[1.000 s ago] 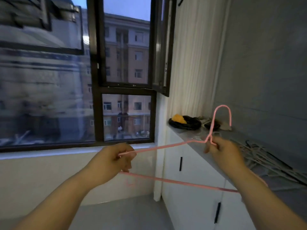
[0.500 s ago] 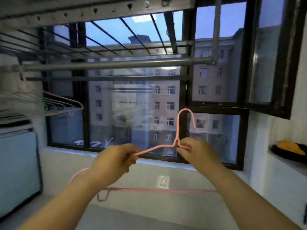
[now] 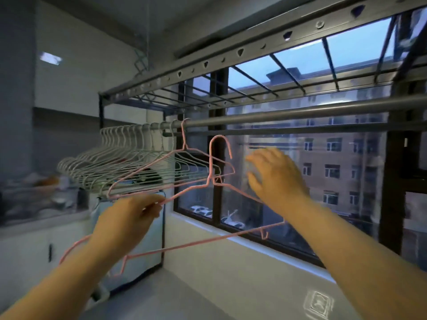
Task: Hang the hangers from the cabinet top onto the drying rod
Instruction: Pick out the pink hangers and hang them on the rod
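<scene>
My left hand (image 3: 134,215) pinches the left shoulder wire of a pink hanger (image 3: 213,158) whose hook stands upright just below the grey drying rod (image 3: 300,113). My right hand (image 3: 275,174) is off the hanger, fingers spread, to the right of the hook and slightly blurred. Another pink hanger (image 3: 182,144) hangs on the rod at the right end of a row of several pale hangers (image 3: 129,155). The held hanger's bottom bar (image 3: 208,241) runs below both forearms.
A perforated rack frame (image 3: 208,63) with cross bars runs above the rod. The window (image 3: 335,169) lies behind, its sill (image 3: 242,241) below. A counter with blurred dishes (image 3: 34,192) stands at left, with a bluish appliance (image 3: 138,262) below the hangers.
The view swung left from the cabinet to the rod. The hanger rose toward the rod. My right hand let go of the hanger's neck and opened; my left hand kept its hold.
</scene>
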Motion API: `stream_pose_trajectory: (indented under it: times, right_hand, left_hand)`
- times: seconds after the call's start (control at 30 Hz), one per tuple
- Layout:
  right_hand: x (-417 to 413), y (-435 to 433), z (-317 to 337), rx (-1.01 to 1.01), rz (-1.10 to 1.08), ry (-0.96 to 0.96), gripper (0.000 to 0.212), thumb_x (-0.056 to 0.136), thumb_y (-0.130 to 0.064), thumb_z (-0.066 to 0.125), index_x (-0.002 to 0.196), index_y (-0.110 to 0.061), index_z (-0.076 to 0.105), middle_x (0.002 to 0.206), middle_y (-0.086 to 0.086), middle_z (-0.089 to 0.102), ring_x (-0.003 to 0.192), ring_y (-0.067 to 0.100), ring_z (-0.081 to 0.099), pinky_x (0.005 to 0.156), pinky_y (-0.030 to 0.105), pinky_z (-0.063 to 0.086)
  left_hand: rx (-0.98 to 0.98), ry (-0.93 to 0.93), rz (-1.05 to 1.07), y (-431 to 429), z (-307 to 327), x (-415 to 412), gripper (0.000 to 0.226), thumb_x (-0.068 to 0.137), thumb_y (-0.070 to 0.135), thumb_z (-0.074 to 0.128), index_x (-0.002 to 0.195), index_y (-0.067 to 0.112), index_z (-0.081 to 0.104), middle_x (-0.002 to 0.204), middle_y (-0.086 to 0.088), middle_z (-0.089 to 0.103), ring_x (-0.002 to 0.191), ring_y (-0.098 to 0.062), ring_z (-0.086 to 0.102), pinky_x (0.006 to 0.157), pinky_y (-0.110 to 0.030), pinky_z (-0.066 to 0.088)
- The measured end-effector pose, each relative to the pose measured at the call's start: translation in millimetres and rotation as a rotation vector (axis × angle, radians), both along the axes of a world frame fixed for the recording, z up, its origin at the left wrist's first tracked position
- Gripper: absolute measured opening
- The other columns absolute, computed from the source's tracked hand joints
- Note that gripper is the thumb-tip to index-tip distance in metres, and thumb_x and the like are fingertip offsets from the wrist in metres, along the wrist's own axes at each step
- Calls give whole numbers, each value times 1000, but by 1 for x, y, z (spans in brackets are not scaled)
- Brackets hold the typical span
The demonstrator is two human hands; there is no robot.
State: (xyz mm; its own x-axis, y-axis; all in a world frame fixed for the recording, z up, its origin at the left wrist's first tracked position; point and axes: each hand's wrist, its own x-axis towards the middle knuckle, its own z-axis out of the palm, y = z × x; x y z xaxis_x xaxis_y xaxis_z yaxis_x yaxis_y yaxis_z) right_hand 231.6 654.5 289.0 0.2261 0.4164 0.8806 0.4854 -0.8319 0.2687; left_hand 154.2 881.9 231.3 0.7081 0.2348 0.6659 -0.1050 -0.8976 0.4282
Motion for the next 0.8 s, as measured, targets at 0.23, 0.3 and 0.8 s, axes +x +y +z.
stream_pose_trajectory:
  times: [0.23,0.3,0.8]
  right_hand:
    - [29,26,74,-160,-462,37,44,95,-19,42,137,-8,36,147,14,32,140,30,21,117,45,8]
    - [38,30,86,-158,-626,48,42,96,-20,40,136,-9,34,143,15,37,137,32,27,116,47,11]
    - [64,20,94,-95,-677,145,37,93,-6,43,130,-9,37,128,11,50,118,29,46,96,37,35]
  left_hand:
    - [-5,-60,116,38,56,31,24,90,15,51,109,14,66,82,-7,67,69,-23,63,62,-30,47]
    - [-1,-61,110,42,67,45,26,92,17,49,113,15,63,87,-8,67,72,-24,63,63,-31,47]
    - [-84,-52,36,37,81,144,26,93,16,46,111,12,63,95,-11,68,81,-29,65,74,-40,54]
